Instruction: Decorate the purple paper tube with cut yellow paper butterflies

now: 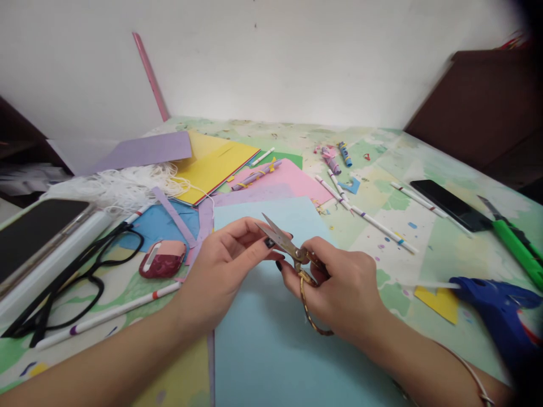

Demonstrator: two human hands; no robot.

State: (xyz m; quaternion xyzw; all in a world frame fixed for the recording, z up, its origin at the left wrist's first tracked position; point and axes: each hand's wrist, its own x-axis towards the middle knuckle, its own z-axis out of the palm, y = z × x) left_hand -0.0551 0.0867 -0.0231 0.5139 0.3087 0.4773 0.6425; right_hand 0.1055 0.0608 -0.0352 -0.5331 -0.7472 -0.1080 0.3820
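In the head view my right hand (pixel 345 282) grips a pair of scissors (pixel 297 254) with ornate gold handles. The blades stand slightly apart and point up and to the left. My left hand (pixel 233 263) is closed in a pinch beside the blades. Whatever its fingertips hold is too small or hidden to name. Both hands are above a light blue sheet of paper (pixel 263 350), which lies over purple and pink sheets. A purple paper strip (pixel 173 217) lies just beyond my left hand.
Left are glasses (pixel 95 265), an earbud case (pixel 163 259), a phone (pixel 40 237) and white yarn (pixel 123 186). Right lie white markers (pixel 384 229), another phone (pixel 449 203), a green box cutter (pixel 515 249) with its blade out, and a blue glue gun (pixel 494 308). A wall (pixel 280 68) stands behind.
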